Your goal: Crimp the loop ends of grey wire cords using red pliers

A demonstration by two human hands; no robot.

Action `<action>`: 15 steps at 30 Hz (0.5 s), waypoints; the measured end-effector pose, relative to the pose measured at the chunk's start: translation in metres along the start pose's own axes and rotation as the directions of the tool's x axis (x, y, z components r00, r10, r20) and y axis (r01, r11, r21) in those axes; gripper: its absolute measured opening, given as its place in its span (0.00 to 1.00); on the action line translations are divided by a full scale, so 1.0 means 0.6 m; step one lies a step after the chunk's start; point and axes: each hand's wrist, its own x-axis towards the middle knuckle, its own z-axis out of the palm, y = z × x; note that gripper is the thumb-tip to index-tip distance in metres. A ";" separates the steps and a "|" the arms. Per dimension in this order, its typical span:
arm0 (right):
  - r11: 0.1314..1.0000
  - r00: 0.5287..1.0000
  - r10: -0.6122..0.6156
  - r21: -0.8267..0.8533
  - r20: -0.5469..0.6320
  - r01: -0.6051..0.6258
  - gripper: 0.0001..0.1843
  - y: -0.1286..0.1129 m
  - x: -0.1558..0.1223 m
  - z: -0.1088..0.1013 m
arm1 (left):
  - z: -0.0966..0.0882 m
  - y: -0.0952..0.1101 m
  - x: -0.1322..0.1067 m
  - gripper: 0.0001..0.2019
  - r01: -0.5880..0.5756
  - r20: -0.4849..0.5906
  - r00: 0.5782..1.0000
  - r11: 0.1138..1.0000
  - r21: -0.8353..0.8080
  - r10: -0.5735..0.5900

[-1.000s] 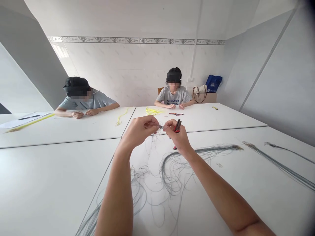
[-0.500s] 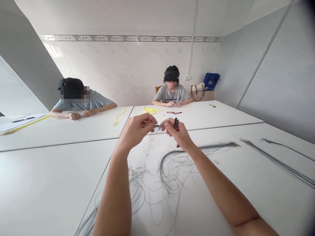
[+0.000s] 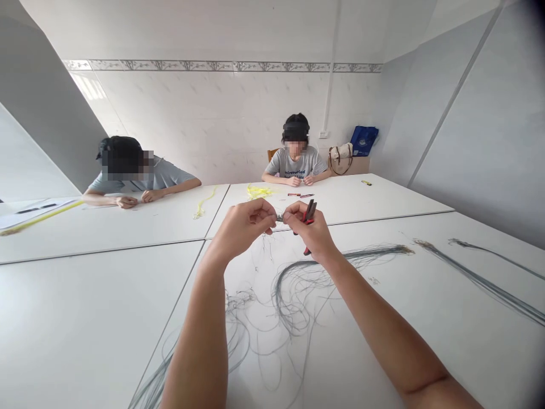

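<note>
Quick shot from my head cam, fwiw. L hand (image 3: pixel 242 230) is up over the white counter (image 3: pixel 85 307), fingers curled shut on a tiny grey metal bit (image 3: pixel 280 217), which sits right btw both hands. Thin wires hang below it, but it's too small to tell how they join. R hand (image 3: pixel 310 236) has its fingers closed round a pair of red-handled pliers (image 3: pixel 308 211), tips pointing up, and its knuckles are just beside the metal bit.

Loose thin grey wires (image 3: pixel 298 301) lie in a messy tangle on the counter under my arms, w/ long straighter grey wire bundles (image 3: pixel 481 284) off to the right. On the counter further on there's a thin yellow cord (image 3: pixel 204 201) and a bright yellow tangle (image 3: pixel 258 192). Two seated co-workers (image 3: pixel 140 176) (image 3: pixel 296 162) have their hands on the counter. Blue bag (image 3: pixel 364 141) and beige handbag (image 3: pixel 340 159) sit behind the far one.
</note>
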 end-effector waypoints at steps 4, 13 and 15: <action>0.998 0.999 -0.042 0.040 -0.020 0.043 0.13 0.002 0.003 -0.009 | -0.004 -0.004 -0.002 0.04 0.006 -0.081 0.997 0.999 -0.042 -0.010; 0.998 0.997 -0.056 -0.036 0.050 0.057 0.13 -0.004 0.002 -0.015 | -0.002 -0.009 0.000 0.06 0.002 -0.062 0.998 0.996 -0.087 -0.007; 0.997 0.997 -0.035 -0.061 0.071 0.039 0.14 -0.005 0.001 -0.015 | -0.002 -0.008 0.001 0.06 -0.001 -0.049 0.999 0.997 -0.078 -0.003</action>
